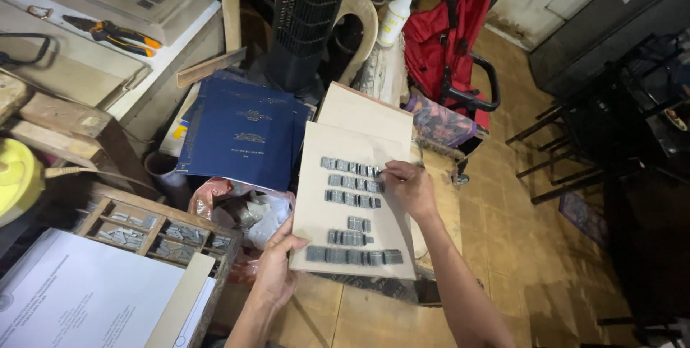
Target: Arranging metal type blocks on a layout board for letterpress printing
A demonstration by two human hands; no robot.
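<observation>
A beige cardboard sheet (316,208) lies tilted in front of me, bearing several rows of small grey metal type blocks (351,183). My left hand (277,269) grips the sheet's lower left edge, thumb on top. My right hand (410,186) rests at the right end of the upper rows, its fingertips touching the blocks there. A longer row of type (353,255) sits near the sheet's bottom edge. A second beige board (366,114) lies under the sheet at the top.
Dark blue hardcover books (241,129) are stacked to the left. A wooden compartment tray of metal type (154,233) and white printed sheets (79,298) sit at lower left. Pliers (115,34), a black tower fan (305,17), a spray bottle (397,7) and a red stroller (453,25) stand behind.
</observation>
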